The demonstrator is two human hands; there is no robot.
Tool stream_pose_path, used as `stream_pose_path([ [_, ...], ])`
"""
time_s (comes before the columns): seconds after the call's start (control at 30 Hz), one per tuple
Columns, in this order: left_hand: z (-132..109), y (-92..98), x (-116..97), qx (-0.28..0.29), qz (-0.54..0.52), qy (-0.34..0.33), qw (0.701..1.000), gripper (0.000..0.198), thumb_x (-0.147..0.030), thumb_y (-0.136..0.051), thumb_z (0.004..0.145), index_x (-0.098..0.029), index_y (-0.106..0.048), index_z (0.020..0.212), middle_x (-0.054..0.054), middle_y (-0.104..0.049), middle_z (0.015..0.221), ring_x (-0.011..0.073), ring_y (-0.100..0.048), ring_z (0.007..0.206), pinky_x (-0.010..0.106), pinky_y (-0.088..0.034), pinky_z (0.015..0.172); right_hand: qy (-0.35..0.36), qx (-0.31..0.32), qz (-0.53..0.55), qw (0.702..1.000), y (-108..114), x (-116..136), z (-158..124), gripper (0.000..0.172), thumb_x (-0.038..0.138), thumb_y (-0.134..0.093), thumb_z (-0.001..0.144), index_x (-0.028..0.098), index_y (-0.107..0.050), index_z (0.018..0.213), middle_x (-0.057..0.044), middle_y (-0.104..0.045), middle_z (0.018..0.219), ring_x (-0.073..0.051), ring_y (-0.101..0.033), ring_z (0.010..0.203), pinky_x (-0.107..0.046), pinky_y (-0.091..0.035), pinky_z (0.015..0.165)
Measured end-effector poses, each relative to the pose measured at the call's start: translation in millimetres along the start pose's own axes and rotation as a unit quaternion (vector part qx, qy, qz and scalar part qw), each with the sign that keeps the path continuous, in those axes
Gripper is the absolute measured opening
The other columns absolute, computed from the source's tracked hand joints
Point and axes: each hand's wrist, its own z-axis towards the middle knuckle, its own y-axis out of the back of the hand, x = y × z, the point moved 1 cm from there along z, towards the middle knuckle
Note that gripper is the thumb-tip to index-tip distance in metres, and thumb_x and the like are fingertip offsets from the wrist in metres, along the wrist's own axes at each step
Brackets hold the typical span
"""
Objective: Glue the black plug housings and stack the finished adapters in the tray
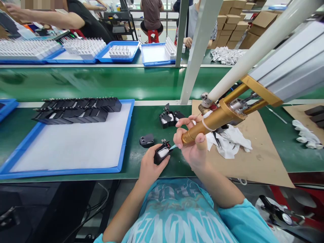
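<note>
My left hand (149, 165) grips a small black adapter housing (158, 157), its open side facing up and a white block showing inside. Metal prongs and a bit of red show at its far end. My right hand (193, 148) is wrapped around the gold barrel of a glue gun (210, 123). The gun slants down to the left, and its thin light-blue nozzle tip (173, 147) meets the housing's right edge. Just beyond my left hand lies a black plug cover (146, 140). Several open black housings (169, 118) with white insides sit behind it.
On the left, a blue-rimmed tray (124, 148) holds rows of black housings (76, 111). Cardboard (263, 162) with crumpled white cloth (229, 141) lies on the right. A slanted metal post (196, 60) rises ahead. Across the green belt (101, 79), co-workers sit near trays of white parts (118, 51).
</note>
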Motion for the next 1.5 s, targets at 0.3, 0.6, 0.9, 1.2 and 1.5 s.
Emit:
stream_pose_path([
  [0.3, 1, 4.4, -6, -0.001, -0.006, -0.021, 1.0, 0.036, -0.03, -0.069, 0.083, -0.023, -0.055, 0.115, 0.004, -0.069, 0.103, 0.0185, -0.068, 0.089, 0.028, -0.054, 0.077, 0.007, -0.017, -0.004, 1.0, -2, 4, -1, 0.036, 0.058, -0.06, 0.082, 0.027, -0.045, 0.094, 0.004, -0.056, 0.094, -0.003, -0.046, 0.042, -0.025, -0.035, 0.043],
  [0.6, 3, -0.9, -5, 0.001, 0.005, 0.008, 1.0, 0.035, -0.031, -0.068, 0.081, -0.022, -0.056, 0.112, 0.004, -0.071, 0.099, 0.0191, -0.069, 0.084, 0.029, -0.054, 0.073, 0.008, -0.014, 0.021, 1.0, -4, 2, -3, 0.045, 0.063, -0.057, 0.081, 0.031, -0.047, 0.111, 0.001, -0.058, 0.098, -0.006, -0.049, 0.043, -0.026, -0.034, 0.041],
  [0.9, 12, -11.3, -17, 0.024, -0.026, 0.033, 0.999, 0.032, -0.029, -0.07, 0.077, -0.022, -0.056, 0.105, 0.001, -0.073, 0.092, 0.0184, -0.071, 0.078, 0.027, -0.053, 0.068, 0.009, -0.003, 0.05, 0.999, -20, -5, -1, 0.042, 0.061, -0.055, 0.082, 0.03, -0.047, 0.108, 0.0, -0.058, 0.097, -0.007, -0.05, 0.042, -0.026, -0.035, 0.04],
  [1.2, 13, -13.3, -17, -0.025, -0.034, 0.001, 0.999, 0.036, -0.033, -0.071, 0.075, -0.023, -0.056, 0.106, 0.003, -0.074, 0.093, 0.0193, -0.071, 0.076, 0.029, -0.054, 0.068, 0.005, -0.008, 0.038, 0.999, -25, -3, -2, 0.039, 0.064, -0.055, 0.08, 0.029, -0.046, 0.096, 0.001, -0.054, 0.096, -0.006, -0.048, 0.041, -0.024, -0.033, 0.036],
  [1.5, 13, 5.6, 9, 0.068, -0.011, 0.06, 0.996, 0.03, -0.029, -0.07, 0.078, -0.022, -0.058, 0.104, 0.004, -0.072, 0.098, 0.0221, -0.07, 0.09, 0.034, -0.055, 0.08, 0.021, -0.043, -0.005, 0.999, -15, -3, -4, 0.05, 0.072, -0.046, 0.077, 0.032, -0.043, 0.107, 0.0, -0.056, 0.099, -0.007, -0.047, 0.043, -0.028, -0.036, 0.042],
])
